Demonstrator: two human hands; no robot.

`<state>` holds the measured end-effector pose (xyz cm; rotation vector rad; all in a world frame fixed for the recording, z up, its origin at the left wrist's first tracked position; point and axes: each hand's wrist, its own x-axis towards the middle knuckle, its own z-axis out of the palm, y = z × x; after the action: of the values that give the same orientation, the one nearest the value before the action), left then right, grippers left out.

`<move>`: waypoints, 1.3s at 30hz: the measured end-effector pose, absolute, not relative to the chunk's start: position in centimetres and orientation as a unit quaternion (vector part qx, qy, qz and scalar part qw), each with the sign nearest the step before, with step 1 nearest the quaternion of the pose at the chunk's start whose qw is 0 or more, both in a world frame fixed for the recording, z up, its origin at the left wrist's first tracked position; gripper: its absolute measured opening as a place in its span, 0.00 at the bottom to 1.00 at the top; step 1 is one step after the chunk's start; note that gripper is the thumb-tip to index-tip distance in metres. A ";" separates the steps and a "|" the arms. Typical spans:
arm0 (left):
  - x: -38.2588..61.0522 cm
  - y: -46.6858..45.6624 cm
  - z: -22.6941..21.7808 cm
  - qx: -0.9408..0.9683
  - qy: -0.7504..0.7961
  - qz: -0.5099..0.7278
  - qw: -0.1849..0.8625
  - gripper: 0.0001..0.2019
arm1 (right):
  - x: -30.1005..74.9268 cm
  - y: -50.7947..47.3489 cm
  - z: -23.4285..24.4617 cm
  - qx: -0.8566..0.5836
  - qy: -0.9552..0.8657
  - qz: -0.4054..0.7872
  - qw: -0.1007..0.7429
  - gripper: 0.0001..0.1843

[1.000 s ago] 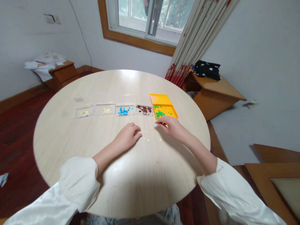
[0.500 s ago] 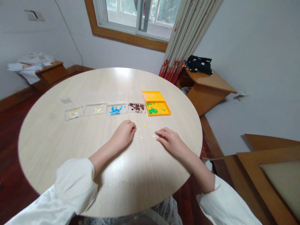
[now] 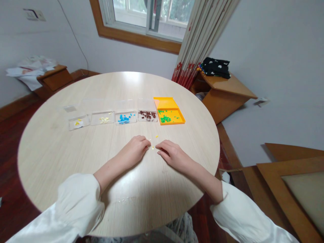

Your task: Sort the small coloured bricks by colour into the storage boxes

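Note:
My left hand rests on the table with its fingers curled together at the tips; whatever they pinch, if anything, is hidden. Facing it, my right hand has its thumb apart from its stretched fingers, and I see nothing held in it. A small pale yellow piece lies between the two sets of fingertips. Just beyond is a brighter yellow piece, beside a tiny whitish piece. Their exact kind is too small to make out.
Behind my hands stand an orange case with green pieces and clear boxes holding brown pieces, blue pieces, pale yellow pieces and yellow pieces. The round table has a wooden cabinet beyond its right edge.
My right hand has moved left, over the spot where a pale piece lay. My left hand has shifted slightly right and nearer to me, so the hands are closer together.

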<state>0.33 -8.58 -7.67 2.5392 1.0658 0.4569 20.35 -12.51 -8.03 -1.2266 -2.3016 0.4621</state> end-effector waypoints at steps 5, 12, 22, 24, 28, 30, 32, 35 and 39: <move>0.6 -8.6 -8.1 0.906 0.367 0.143 0.152 0.12 | 19.5 -12.4 -8.7 -0.431 -0.851 0.161 0.255 0.08; 0.3 -8.5 -7.8 0.879 0.388 0.209 0.182 0.10 | 19.2 -12.2 -9.0 -0.427 -0.854 0.149 0.256 0.08; -4.2 -5.2 -5.4 0.730 0.561 0.345 0.186 0.07 | 19.1 -12.2 -8.8 -0.402 -0.877 0.132 0.226 0.11; -5.7 -4.2 -5.0 0.698 0.599 0.358 0.158 0.07 | 19.0 -12.1 -8.5 -0.392 -0.884 0.129 0.220 0.12; -8.6 -2.6 -4.8 0.648 0.660 0.364 0.107 0.07 | 17.4 -10.6 -6.7 -0.357 -0.894 0.131 0.236 0.09; -9.6 -1.9 -5.1 0.633 0.678 0.363 0.090 0.07 | 15.5 -8.7 -5.3 -0.337 -0.901 0.120 0.247 0.08; -10.4 -1.4 -5.5 0.622 0.690 0.361 0.079 0.07 | 12.8 -6.1 -3.9 -0.321 -0.908 0.112 0.245 0.08; -11.2 -0.8 -6.5 0.617 0.697 0.359 0.069 0.07 | 8.1 -1.6 -2.8 -0.327 -0.908 0.096 0.243 0.08; -11.9 -0.4 -7.6 0.621 0.702 0.345 0.057 0.10 | 3.4 3.0 -3.1 -0.342 -0.909 0.083 0.221 0.09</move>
<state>-11.90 -0.39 -7.56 1.8819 2.1287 1.0448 3.38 3.00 -3.12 -0.9461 -2.5134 0.2301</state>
